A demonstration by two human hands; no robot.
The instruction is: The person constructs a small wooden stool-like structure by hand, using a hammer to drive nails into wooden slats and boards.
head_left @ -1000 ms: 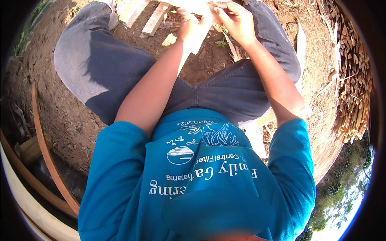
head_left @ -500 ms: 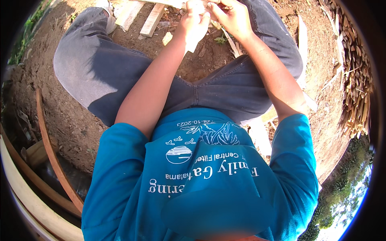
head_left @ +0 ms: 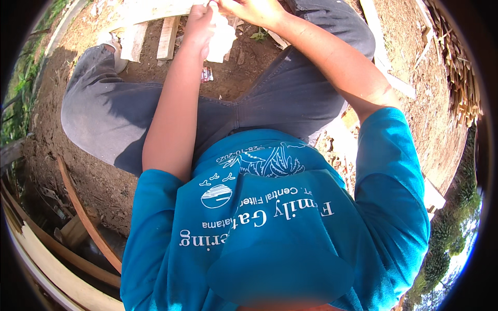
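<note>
At the top edge of the head view, both my hands come close together in strong sunlight. My left hand (head_left: pixel 198 27) has its fingers curled, and a white, thin, sheet-like piece (head_left: pixel 223 40) hangs from it on the right; glare hides its detail. My right hand (head_left: pixel 255 10) reaches in from the right with fingers pinched near the left thumb. Whatever lies between those fingertips is too small and bright to make out. Beneath the left wrist, a small red and white packet (head_left: pixel 207 74) lies on the soil.
I sit with bent legs in dark trousers (head_left: pixel 114 98). Beyond are a pale plank (head_left: pixel 150 11) and short wood blocks (head_left: pixel 168 39). A stack of thin wood strips (head_left: pixel 459 67) stands at right; curved boards (head_left: pixel 85 220) lie at lower left.
Both hands have shifted left and slightly up in the view, which itself has moved. More of the white sheet shows beside my left hand, and the packet has come into sight.
</note>
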